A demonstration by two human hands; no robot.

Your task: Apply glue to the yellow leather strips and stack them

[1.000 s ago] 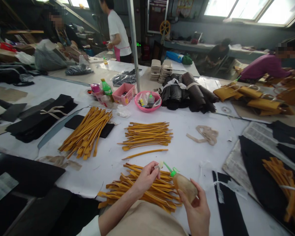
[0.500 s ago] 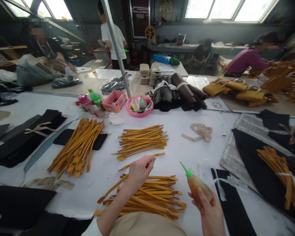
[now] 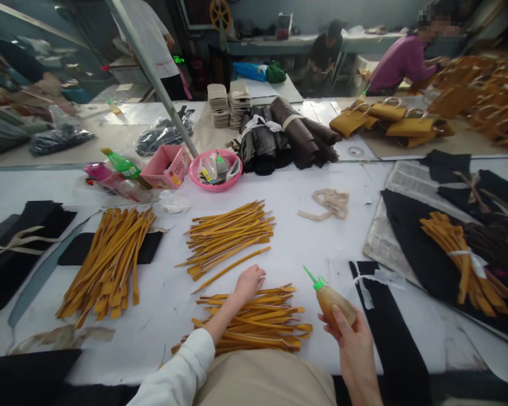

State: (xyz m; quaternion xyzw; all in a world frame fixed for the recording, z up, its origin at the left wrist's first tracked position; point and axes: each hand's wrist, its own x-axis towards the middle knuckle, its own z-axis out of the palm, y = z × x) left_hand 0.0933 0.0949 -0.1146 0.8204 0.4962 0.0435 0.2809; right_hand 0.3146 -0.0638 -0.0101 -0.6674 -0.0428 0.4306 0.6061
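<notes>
My right hand (image 3: 350, 341) is wrapped around a small amber glue bottle (image 3: 332, 299) with a green nozzle, held upright at the table's near edge. My left hand (image 3: 249, 281) rests with fingers curled on the far end of the nearest pile of yellow leather strips (image 3: 254, 320); what its fingertips hold is hidden. Just beyond it a single yellow strip (image 3: 231, 266) lies apart on the white table (image 3: 305, 248), in front of a second pile of strips (image 3: 228, 232). A third, larger pile (image 3: 108, 256) lies to the left.
A pink bowl (image 3: 215, 171), a pink box (image 3: 167, 165) and a green bottle (image 3: 121, 162) stand at the back. Dark rolled leather (image 3: 281, 138) and black sheets (image 3: 415, 254) lie around. A slanted pole (image 3: 152, 79) rises from the table. Other people work at the far tables.
My left hand has dropped from mid-air onto the nearest strip pile. My right hand with the glue bottle has moved away from the left hand toward the right. The camera tilted down.
</notes>
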